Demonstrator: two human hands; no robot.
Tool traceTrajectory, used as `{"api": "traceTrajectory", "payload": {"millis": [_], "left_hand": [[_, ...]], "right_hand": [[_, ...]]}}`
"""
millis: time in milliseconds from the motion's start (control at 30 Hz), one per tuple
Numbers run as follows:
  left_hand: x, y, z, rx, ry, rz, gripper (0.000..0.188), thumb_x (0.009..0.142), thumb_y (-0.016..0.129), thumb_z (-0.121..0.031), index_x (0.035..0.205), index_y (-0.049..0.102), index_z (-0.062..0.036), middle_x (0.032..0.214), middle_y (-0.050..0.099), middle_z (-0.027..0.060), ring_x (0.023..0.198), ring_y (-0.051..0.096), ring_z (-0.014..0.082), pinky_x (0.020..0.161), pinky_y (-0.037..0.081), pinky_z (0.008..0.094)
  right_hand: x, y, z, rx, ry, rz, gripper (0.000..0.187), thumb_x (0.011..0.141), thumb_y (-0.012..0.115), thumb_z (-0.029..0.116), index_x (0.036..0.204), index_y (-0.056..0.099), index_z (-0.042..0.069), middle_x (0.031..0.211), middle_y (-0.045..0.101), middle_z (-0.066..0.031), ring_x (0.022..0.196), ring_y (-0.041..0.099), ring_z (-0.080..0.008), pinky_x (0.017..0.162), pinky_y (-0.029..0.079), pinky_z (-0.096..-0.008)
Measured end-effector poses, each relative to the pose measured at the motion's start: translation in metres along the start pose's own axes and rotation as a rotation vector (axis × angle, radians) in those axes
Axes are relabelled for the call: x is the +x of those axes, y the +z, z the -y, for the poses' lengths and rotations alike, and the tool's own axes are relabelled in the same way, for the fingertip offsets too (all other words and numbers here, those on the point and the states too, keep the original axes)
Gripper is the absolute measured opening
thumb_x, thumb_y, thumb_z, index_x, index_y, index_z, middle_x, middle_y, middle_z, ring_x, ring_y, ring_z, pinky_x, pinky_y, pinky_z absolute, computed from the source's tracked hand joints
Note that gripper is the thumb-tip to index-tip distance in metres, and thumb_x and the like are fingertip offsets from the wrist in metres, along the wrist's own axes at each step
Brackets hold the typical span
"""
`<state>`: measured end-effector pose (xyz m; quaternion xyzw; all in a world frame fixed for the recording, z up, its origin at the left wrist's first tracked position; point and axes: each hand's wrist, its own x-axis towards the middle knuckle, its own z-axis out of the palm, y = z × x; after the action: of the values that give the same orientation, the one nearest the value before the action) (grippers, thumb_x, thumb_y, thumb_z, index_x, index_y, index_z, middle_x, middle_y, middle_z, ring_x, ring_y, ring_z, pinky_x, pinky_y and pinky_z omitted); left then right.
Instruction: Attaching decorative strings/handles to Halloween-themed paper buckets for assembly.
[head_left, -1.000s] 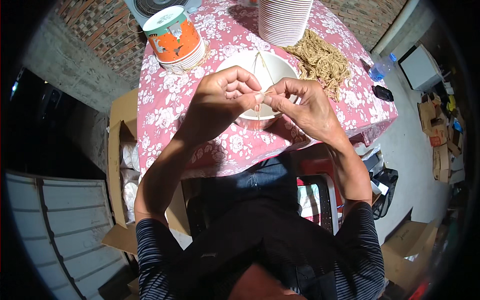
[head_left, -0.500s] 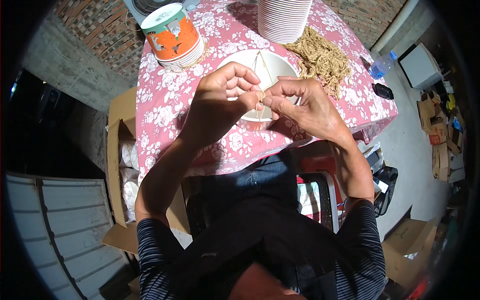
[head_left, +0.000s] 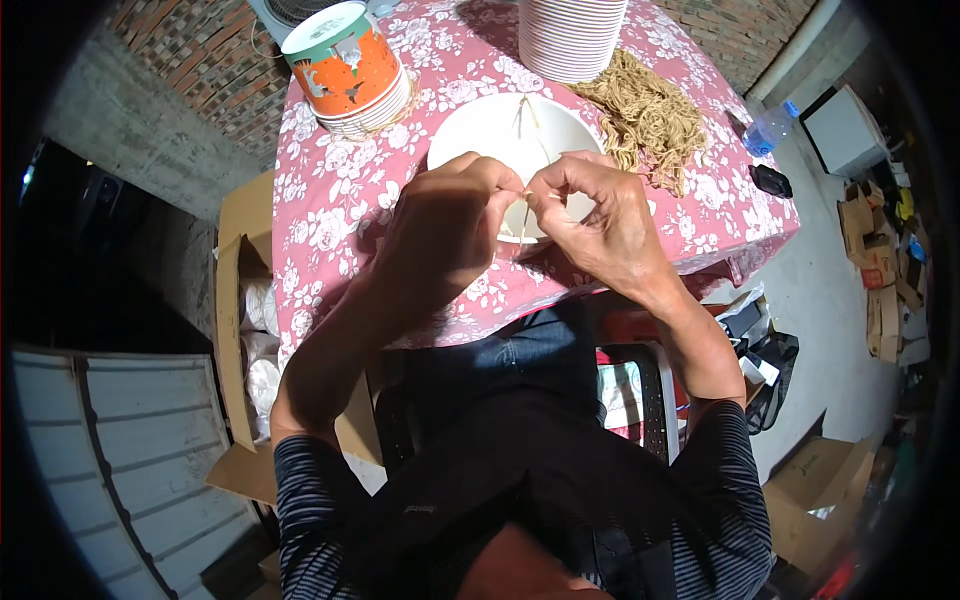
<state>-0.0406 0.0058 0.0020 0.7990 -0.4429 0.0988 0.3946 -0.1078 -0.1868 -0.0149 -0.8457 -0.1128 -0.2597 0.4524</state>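
A white round paper tub (head_left: 464, 130) stands in front of me, its open mouth facing up. One tan string (head_left: 541, 138) runs across its mouth, and an end hangs down over the near rim. Above the near part of the tub, my left hand (head_left: 450, 215) pinches the string between thumb and fingers. Close beside it, fingertips almost touching, my right hand (head_left: 610, 220) also has the string pinched. The spot where the strands meet is partly hidden by the fingers. A heap of tan strings (head_left: 650, 120) lies to the right beyond the tub.
Far back stands a tall stack of white tubs (head_left: 571, 40). Orange-and-green tubs (head_left: 350, 75) are stacked at the back left near a fan (head_left: 295, 12). A flowered cloth (head_left: 330, 225) covers the table. At right are a plastic bottle (head_left: 768, 130) and a small black object (head_left: 770, 181).
My left fingers have closed in from a looser spread to a tight pinch beside the right ones. My right hand stays nearly in place, still pinching the string.
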Motion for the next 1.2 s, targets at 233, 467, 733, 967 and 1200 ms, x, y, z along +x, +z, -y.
{"api": "traceTrajectory", "payload": {"millis": [233,467,733,967,1200], "left_hand": [[0.017,-0.023,0.007,-0.315,-0.293,0.362,0.019,0.1,0.061,-0.014,0.104,0.069,0.0035,0.093,0.07,0.0161,0.084,0.069,0.0254,0.077,0.054,0.0374],[0.022,-0.023,0.002,-0.586,-0.484,0.4,0.024,0.1,0.061,-0.018,0.106,0.07,0.0033,0.095,0.07,0.0124,0.088,0.066,0.0198,0.083,0.053,0.034],[0.024,-0.014,-0.007,-0.494,-0.445,0.334,0.017,0.101,0.062,-0.013,0.106,0.068,0.0023,0.092,0.068,0.0028,0.086,0.061,0.0093,0.079,0.05,0.0252],[0.022,-0.01,-0.016,-0.505,-0.501,0.308,0.017,0.098,0.067,-0.007,0.11,0.07,0.0031,0.095,0.071,0.0027,0.088,0.065,0.0061,0.08,0.052,0.0221],[0.017,-0.006,-0.012,-0.671,-0.43,0.174,0.022,0.094,0.067,-0.005,0.112,0.066,0.0057,0.095,0.071,0.0076,0.086,0.067,0.0103,0.078,0.055,0.025]], "right_hand": [[0.0,-0.002,0.005,0.07,0.065,0.023,0.005,0.081,0.07,0.002,0.086,0.071,0.002,0.075,0.069,-0.0063,0.071,0.063,-0.0196,0.072,0.051,-0.0352],[-0.004,-0.01,0.0,0.018,-0.1,0.008,0.007,0.085,0.074,0.004,0.092,0.074,0.002,0.074,0.069,-0.0067,0.069,0.063,-0.0201,0.079,0.051,-0.0386],[-0.01,-0.015,0.004,-0.03,-0.133,-0.019,0.01,0.088,0.072,0.008,0.088,0.074,-0.002,0.071,0.067,-0.0101,0.066,0.063,-0.023,0.082,0.048,-0.0378],[-0.012,-0.016,0.01,0.033,0.088,-0.052,0.011,0.091,0.07,0.008,0.088,0.074,-0.002,0.071,0.067,-0.008,0.068,0.061,-0.0172,0.072,0.049,-0.0345],[-0.013,-0.011,0.01,0.071,0.041,-0.173,0.005,0.087,0.073,0.004,0.084,0.072,0.0,0.072,0.066,-0.0054,0.068,0.06,-0.0161,0.071,0.048,-0.0338]]}}
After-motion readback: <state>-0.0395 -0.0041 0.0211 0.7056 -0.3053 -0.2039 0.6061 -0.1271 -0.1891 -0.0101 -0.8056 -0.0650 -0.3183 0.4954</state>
